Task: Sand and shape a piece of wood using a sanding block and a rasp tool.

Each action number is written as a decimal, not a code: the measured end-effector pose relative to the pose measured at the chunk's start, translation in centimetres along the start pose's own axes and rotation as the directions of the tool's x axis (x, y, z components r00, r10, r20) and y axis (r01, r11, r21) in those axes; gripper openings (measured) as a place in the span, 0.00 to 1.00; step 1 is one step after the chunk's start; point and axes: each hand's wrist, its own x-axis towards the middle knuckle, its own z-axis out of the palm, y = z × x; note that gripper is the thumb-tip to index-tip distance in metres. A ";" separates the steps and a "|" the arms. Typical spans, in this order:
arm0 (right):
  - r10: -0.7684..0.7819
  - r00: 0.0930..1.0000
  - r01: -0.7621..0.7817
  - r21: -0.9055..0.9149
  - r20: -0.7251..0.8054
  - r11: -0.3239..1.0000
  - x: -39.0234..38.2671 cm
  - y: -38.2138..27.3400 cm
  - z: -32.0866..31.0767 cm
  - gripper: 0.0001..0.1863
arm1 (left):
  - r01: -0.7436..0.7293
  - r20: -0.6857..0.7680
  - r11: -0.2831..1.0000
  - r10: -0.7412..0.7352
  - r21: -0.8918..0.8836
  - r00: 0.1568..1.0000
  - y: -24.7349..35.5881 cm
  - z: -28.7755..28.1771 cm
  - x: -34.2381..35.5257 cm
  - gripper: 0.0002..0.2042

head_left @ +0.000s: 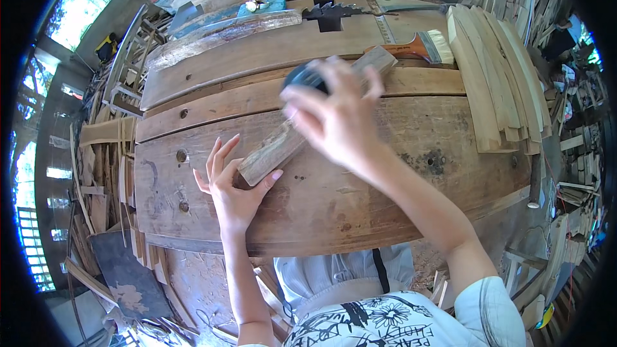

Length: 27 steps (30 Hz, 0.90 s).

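A narrow strip of wood (273,152) lies slantwise across the wooden workbench, running from near left to far right. At its near end is my left hand (232,186), thumb against one side and the index finger at the other, the remaining fingers spread. My right hand (340,112) is over the strip's middle, smeared by motion. Its fingers are curled around a dark rounded object (304,80) against the wood; blur hides the object's exact kind and underside.
A wide paintbrush (421,46) lies beyond the strip. A toothed saw blade (331,13) stands out of the bench behind it. Stacked boards (485,83) cover the right side, a rough-edged plank (222,37) the far left. The workbench (360,193) has several holes.
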 end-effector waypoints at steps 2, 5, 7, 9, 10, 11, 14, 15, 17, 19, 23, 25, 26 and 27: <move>0.061 0.986 -0.084 -0.148 -0.154 0.985 0.2 3.0 -0.1 0.09 | -0.004 0.004 1.000 0.004 -0.011 1.000 0.1 0.2 0.1 0.21; 0.061 0.997 -0.061 -0.007 0.051 0.998 -0.7 -0.2 0.1 0.13 | 0.012 0.011 1.000 -0.012 0.005 1.000 -0.4 -0.3 -0.1 0.19; -0.183 0.963 0.120 0.296 0.197 0.948 -1.4 -3.6 -0.8 0.14 | 0.028 0.020 1.000 -0.028 -0.008 0.999 -0.7 -0.4 -0.2 0.16; -0.368 0.918 0.240 0.532 0.147 0.812 -3.5 -6.2 0.0 0.16 | 0.038 -0.001 0.974 -0.040 -0.221 0.999 -0.9 -0.6 -0.3 0.15; -0.393 0.908 0.269 0.517 0.145 0.813 -3.5 -5.9 0.0 0.16 | 0.024 0.018 0.990 -0.022 -0.140 1.000 -0.7 -0.5 -0.3 0.17; -0.418 0.897 0.298 0.501 0.144 0.812 -3.7 -5.5 -0.2 0.16 | 0.054 0.022 0.989 -0.051 -0.141 0.998 -0.3 -0.5 -0.2 0.15; -0.161 0.978 0.124 0.256 0.132 0.959 -1.6 -2.2 -1.0 0.17 | 0.054 -0.013 0.998 -0.054 -0.011 0.998 -0.4 -0.4 -0.2 0.13; -0.060 0.994 0.050 0.114 0.090 0.992 -1.0 -0.3 -0.5 0.15 | 0.080 -0.062 0.997 -0.079 0.013 0.995 -0.1 -0.3 -0.2 0.14; 0.063 0.996 -0.073 -0.142 -0.070 0.987 0.3 2.9 -0.6 0.12 | 0.098 -0.070 0.994 -0.094 0.046 0.993 0.0 -0.3 -0.3 0.16; 0.069 0.992 -0.083 -0.132 -0.108 0.988 -0.3 3.2 -0.2 0.12 | 0.072 -0.099 0.991 -0.061 0.114 0.993 -0.1 -0.6 -0.3 0.17; -0.252 0.949 0.169 0.373 0.188 0.913 -1.8 -3.6 -0.5 0.18 | -0.021 -0.082 0.989 0.034 0.145 0.996 -0.6 -0.2 -0.2 0.19; -0.385 0.899 0.245 0.488 0.209 0.837 -3.1 -5.0 -0.1 0.19 | -0.055 -0.070 0.996 0.060 0.077 0.996 -0.4 -0.1 -0.2 0.20; -0.395 0.904 0.281 0.471 0.163 0.836 -3.0 -4.5 0.1 0.19 | -0.078 -0.069 0.993 0.084 0.094 0.994 -0.5 0.1 -0.3 0.19; -0.405 0.907 0.315 0.450 0.118 0.836 -2.7 -3.6 0.2 0.19 | -0.103 -0.071 0.992 0.109 0.077 0.992 -0.6 0.3 -0.2 0.18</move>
